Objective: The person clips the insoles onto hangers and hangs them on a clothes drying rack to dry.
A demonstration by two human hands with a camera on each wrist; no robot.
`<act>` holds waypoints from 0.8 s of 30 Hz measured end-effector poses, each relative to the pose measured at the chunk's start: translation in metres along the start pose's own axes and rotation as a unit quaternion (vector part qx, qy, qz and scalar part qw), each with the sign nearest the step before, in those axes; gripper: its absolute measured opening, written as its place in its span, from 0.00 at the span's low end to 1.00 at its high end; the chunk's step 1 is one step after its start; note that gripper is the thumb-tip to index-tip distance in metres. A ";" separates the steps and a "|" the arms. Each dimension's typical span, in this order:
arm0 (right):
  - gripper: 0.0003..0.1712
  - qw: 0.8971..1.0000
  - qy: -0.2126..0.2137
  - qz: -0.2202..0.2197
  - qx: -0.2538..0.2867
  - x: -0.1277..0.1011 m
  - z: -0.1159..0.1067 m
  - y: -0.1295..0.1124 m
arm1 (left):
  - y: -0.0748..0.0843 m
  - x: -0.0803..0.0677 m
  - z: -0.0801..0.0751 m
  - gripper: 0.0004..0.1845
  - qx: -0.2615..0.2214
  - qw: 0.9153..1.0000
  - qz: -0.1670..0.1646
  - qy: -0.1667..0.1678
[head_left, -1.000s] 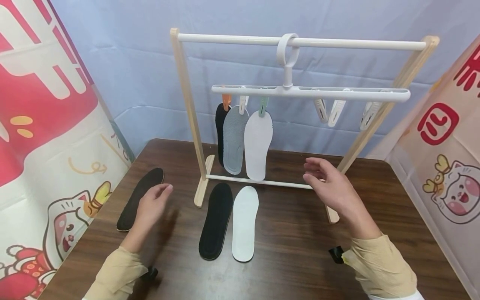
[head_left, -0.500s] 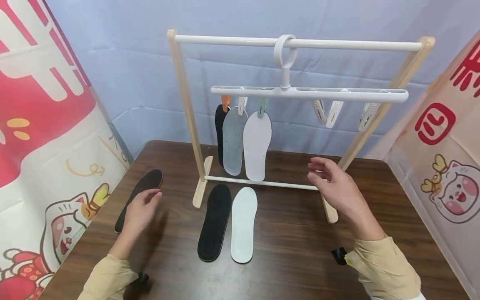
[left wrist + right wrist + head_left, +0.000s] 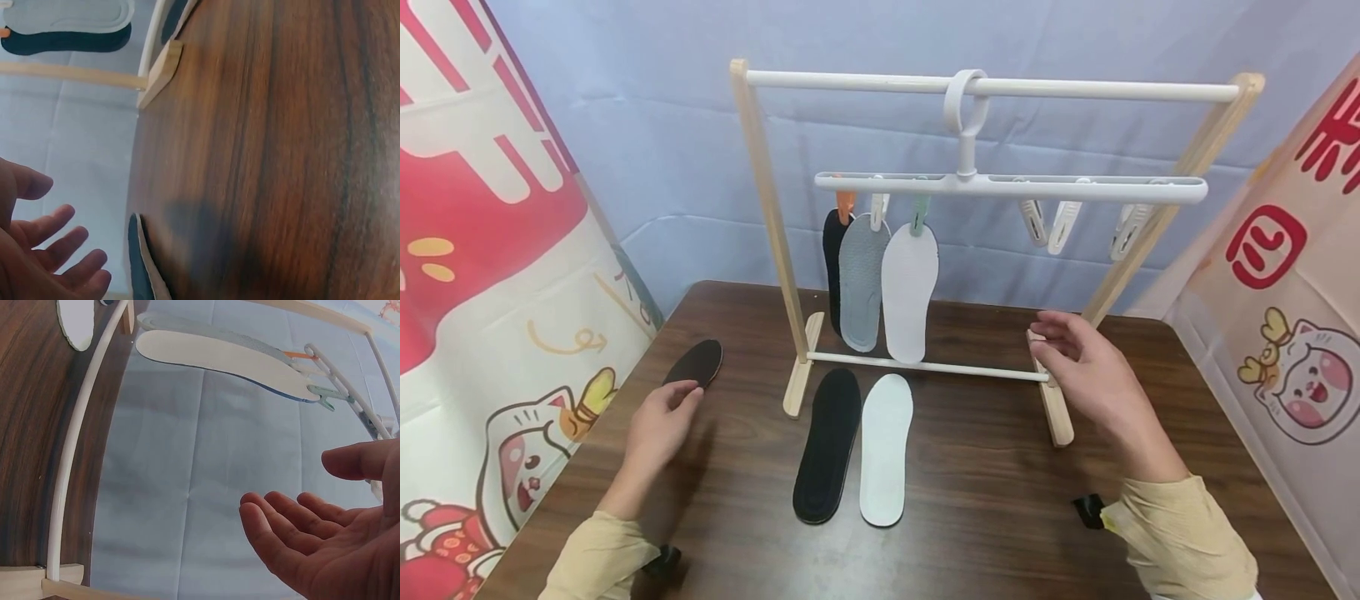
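Observation:
My left hand hovers, fingers relaxed and holding nothing, over the near end of a lone black insole at the table's left edge. The left wrist view shows those fingers just off the insole's edge. My right hand is open and empty beside the right foot of the wooden drying rack; its fingers show loosely spread in the right wrist view. A black insole and a white insole lie side by side in front of the rack.
A white clip hanger hangs from the rack's top rod. Black, grey and white insoles hang from its left clips; the right clips are empty. Printed banners stand at both table sides.
My left hand has drawn back and left over the lone black insole. My right hand has drifted right and slightly down toward the rack's right foot.

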State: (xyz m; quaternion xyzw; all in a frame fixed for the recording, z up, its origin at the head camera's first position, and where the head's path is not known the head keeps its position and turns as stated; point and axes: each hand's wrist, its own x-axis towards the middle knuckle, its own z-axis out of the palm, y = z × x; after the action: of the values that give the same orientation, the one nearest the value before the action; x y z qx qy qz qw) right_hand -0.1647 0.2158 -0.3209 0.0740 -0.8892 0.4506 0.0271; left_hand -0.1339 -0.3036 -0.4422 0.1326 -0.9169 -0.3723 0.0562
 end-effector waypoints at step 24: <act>0.30 0.999 0.033 -0.012 -0.011 0.004 -0.023 -0.008 | -0.026 0.011 -0.004 0.23 0.046 0.999 -0.001 0.013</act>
State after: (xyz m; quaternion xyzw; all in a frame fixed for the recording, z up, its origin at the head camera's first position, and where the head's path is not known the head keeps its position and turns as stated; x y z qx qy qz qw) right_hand -0.1676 0.2291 -0.3005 0.0693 -0.8918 0.4427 0.0621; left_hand -0.1386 -0.3273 -0.4569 0.1412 -0.9320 -0.3280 0.0617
